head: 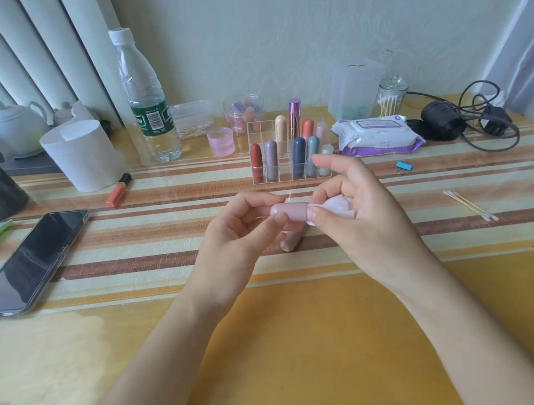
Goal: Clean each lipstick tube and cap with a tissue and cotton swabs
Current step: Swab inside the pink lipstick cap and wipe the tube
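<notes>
Left grip: my left hand (pixel 241 224) is clamped on the pink cap (pixel 287 212), held just above the pink tube (pixel 290 242) lying below.
Right grip: my right hand (pixel 357 213) pinches the tissue (pixel 340 207) at the cap's open end.
Technique: best to twist the cap, keeping the tissue firm on the inner rim.
Count: nine lipsticks in the organizer (pixel 258 132); two cotton swabs (pixel 469 205) at right.

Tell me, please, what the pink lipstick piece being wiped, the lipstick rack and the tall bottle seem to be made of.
Pink lipstick piece: probably plastic, matte; its highlight is soft and dull. Lipstick rack: clear acrylic or similar hard plastic, glossy; the tubes show through its walls. Tall bottle: thin clear plastic, glossy; crinkled see-through walls, white screw cap.
</notes>
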